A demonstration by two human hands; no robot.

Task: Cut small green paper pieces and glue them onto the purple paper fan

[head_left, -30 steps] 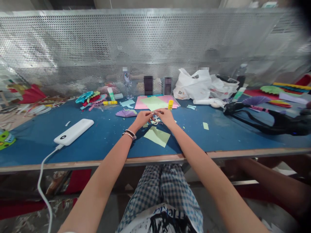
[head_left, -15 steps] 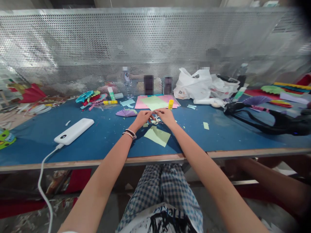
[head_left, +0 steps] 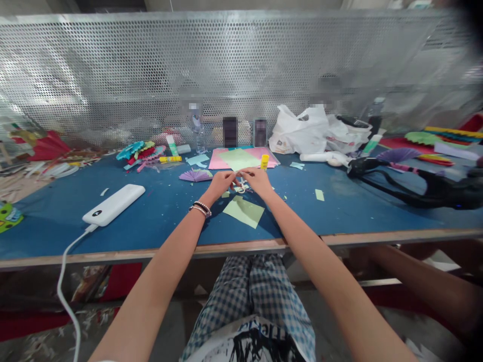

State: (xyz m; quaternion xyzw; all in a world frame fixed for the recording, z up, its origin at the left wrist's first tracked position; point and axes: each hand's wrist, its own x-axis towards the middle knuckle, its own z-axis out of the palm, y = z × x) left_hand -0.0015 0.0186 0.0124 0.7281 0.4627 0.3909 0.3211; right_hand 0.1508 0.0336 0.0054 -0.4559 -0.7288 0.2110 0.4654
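My left hand (head_left: 222,183) and my right hand (head_left: 257,180) meet over the middle of the blue table, fingertips pinched close together. Whatever sits between them is too small and covered to name. Just under the fingers lie the pale handles of scissors (head_left: 242,188) among small scraps. A light green paper sheet (head_left: 245,211) rests on the table nearer to me. Behind my right hand stands a yellow glue stick (head_left: 264,161). Left of my left hand is a folded purple paper fan (head_left: 195,175). Beyond both hands, a green sheet (head_left: 238,159) lies on pink paper (head_left: 218,160).
A white power bank (head_left: 113,205) with a cable lies at left. White plastic bags (head_left: 302,131) and black straps (head_left: 400,188) are at right. A water bottle (head_left: 198,133) and two phones stand at the back, before a perforated metal panel (head_left: 241,65). Another person's arm shows lower right.
The view has shifted very slightly. Both hands keep the same pinched pose in the same place, and the things on the table have not moved.
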